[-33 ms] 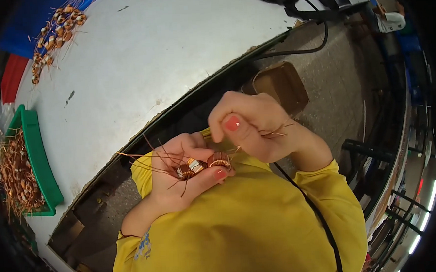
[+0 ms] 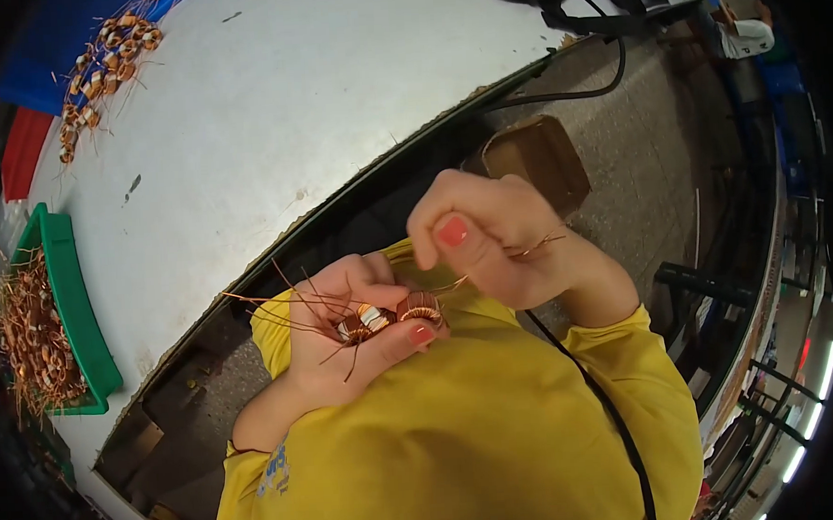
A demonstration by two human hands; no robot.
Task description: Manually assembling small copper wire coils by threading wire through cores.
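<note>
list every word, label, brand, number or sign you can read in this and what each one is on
None that I can quote:
Yellow shirt: blue print near the left sleeve, small and blurred.
White item at upper right: tiny dark marks, too small to read surely.
Wire-wound rings in the left hand: no lettering visible.
Green tray: no lettering visible.

On the surface [image 2: 239, 109], a tray [image 2: 69, 306] of coils [image 2: 35, 346] sits at the frame's left, loose coils [image 2: 109, 64] at upper left, while near centre the left hand [image 2: 370, 352] holds more coils [image 2: 372, 319], the right hand [image 2: 500, 237] just to their right, and beyond it, seemingly on the floor [image 2: 641, 135], stands a box [image 2: 562, 158].
</note>
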